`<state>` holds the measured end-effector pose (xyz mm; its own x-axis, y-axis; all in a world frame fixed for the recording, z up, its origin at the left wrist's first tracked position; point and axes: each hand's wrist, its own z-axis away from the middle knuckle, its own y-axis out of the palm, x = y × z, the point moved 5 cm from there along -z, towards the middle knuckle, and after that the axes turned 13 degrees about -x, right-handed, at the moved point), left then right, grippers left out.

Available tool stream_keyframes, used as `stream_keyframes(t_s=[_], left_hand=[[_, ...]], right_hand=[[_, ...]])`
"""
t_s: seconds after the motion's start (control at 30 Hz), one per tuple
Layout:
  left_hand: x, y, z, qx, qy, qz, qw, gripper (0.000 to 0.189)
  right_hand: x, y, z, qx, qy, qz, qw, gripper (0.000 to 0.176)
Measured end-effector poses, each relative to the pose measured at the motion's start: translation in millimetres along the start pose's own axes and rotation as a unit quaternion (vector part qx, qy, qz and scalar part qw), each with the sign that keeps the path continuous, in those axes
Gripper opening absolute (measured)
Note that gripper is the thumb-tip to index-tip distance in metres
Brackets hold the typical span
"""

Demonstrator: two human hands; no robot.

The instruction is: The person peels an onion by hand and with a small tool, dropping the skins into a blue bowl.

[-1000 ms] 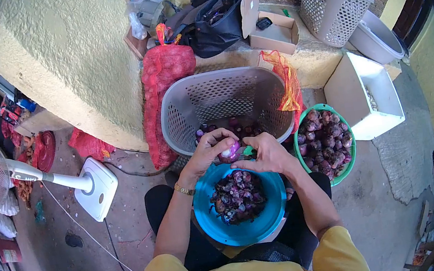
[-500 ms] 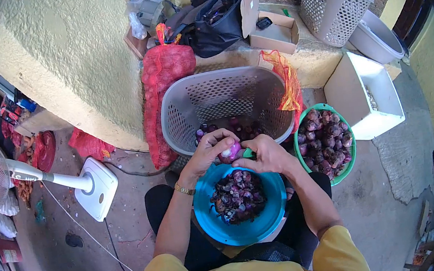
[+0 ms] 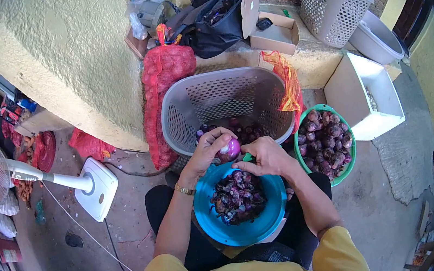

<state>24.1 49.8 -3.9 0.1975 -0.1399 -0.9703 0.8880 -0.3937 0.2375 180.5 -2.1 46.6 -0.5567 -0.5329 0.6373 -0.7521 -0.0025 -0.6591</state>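
Note:
My left hand [image 3: 204,156] is closed round a purple-red onion [image 3: 229,151], whose smooth skin shows between thumb and fingers. Beside it my right hand [image 3: 267,156] grips a small knife by its green handle [image 3: 248,157]; the blade is mostly hidden. Both hands are above the far rim of a blue basin [image 3: 247,234], which holds a heap of dark onion skins and scraps [image 3: 239,197]. Just beyond the hands stands a tall grey perforated basket [image 3: 182,118] with several peeled onions [image 3: 247,129] at the bottom.
To the right, a green-rimmed tub [image 3: 354,146] holds many unpeeled onions [image 3: 327,140]. A red net sack [image 3: 160,99] leans left of the grey basket. A white box [image 3: 340,92] stands at the right, a fan [image 3: 78,181] with a trailing cord at the left.
The onion has turned in my left hand and more of its smooth purple side shows. My right hand with the knife has shifted slightly down, away from the onion.

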Motion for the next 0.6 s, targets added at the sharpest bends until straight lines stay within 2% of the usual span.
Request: stream_keyframes(t_s=[0.2,0.3,0.53,0.6], left_hand=[[-6,-3,-1,-0.03,0.025,0.004,0.999,0.034],[-6,-3,-1,-0.04,0.024,-0.002,0.999,0.037],[-8,-1,1,-0.041,-0.004,0.004,0.999,0.037],[-9,0,2,-0.034,0.007,-0.006,0.999,0.037]], right_hand=[[9,-2,2,0.046,-0.054,0.048,0.996,0.048],[8,1,2,0.029,-0.075,0.03,0.996,0.049],[11,-7,0,0.013,-0.054,0.016,0.998,0.049],[7,-9,0,-0.02,-0.023,0.022,0.999,0.05]])
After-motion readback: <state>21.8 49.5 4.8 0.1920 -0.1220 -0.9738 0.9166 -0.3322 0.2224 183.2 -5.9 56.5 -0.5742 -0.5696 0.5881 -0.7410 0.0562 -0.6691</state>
